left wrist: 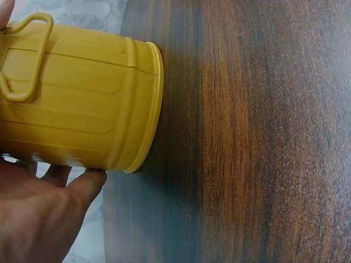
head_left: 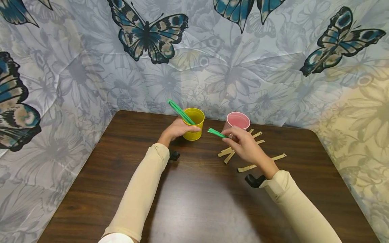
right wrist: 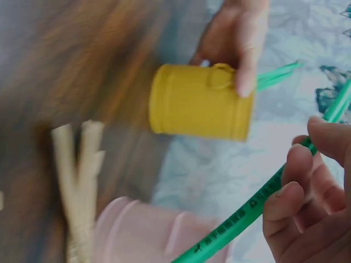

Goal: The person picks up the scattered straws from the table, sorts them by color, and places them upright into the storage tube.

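My left hand (head_left: 177, 129) grips a small yellow metal bucket (head_left: 192, 135) with wire handles on its side; the thumb lies along the rim. Several green stick packets (head_left: 178, 110) lean out of it toward the left. Between thumb and fingers my right hand (head_left: 246, 145) pinches one long, thin green stick packet (head_left: 215, 132). Dark printed characters run along this packet (right wrist: 236, 222) in the right wrist view. Its tip points at the yellow bucket but is apart from it. A pink bucket (head_left: 238, 118) stands just behind the right hand, which partly hides it.
Several tan stick packets (head_left: 226, 152) lie loosely crossed beside the pink bucket, some under the right hand. One more tan packet (head_left: 279, 157) reaches out to the right. Behind the brown wooden table (head_left: 194, 189) hangs a butterfly-patterned cloth (head_left: 194, 84).
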The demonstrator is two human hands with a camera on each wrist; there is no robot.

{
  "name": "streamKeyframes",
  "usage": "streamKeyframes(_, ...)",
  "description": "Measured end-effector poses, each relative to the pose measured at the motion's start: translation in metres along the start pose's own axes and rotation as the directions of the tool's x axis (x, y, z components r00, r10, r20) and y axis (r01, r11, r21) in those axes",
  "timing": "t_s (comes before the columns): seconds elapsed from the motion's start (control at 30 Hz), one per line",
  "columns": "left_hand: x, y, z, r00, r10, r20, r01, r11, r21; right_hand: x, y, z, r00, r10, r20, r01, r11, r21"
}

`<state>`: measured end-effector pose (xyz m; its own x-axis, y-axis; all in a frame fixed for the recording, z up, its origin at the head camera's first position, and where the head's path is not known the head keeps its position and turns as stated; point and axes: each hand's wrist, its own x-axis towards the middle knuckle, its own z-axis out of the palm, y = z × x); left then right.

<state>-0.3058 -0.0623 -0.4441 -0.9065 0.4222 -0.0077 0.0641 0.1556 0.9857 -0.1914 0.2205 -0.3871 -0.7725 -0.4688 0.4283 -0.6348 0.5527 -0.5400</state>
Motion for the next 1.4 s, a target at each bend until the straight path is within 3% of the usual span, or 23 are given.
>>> streamKeyframes(0.17, -0.001, 0.001, -0.001, 1.0, -0.003, 0.004, 0.003, 1.0, 0.015, 0.023, -0.014, 0.0, 0.996, 0.031, -0.087, -0.024, 0.997, 0.078)
streamKeyframes(0.4, -0.001, 0.002, -0.001, 1.0, 0.01, -0.006, -0.01, 1.0, 0.021, 0.056, -0.03, 0.008, 0.971, 0.04, -0.235, 0.007, 0.981, 0.196)
streamKeyframes(0.6, 0.001, 0.0, 0.002, 1.0, 0.008, 0.001, -0.008, 1.0, 0.029, 0.082, -0.04, 0.015, 0.969, 0.04, -0.244, 0.027, 0.965, 0.262)
streamKeyframes(0.9, 0.001, 0.0, -0.003, 1.0, 0.023, 0.011, -0.024, 0.999, 0.039, 0.12, -0.054, 0.02, 0.964, -0.024, -0.264, 0.091, 0.965, 0.245)
streamKeyframes(1.2, -0.008, 0.018, -0.003, 0.998, 0.016, 0.06, -0.014, 0.999, -0.037, 0.138, -0.054, 0.03, 0.986, 0.02, -0.165, 0.012, 0.982, 0.191)
streamKeyframes(1.4, 0.0, 0.003, -0.001, 0.998, 0.044, 0.054, -0.043, 0.999, -0.016, 0.141, -0.041, 0.043, 0.999, 0.013, -0.034, -0.012, 0.999, 0.035)
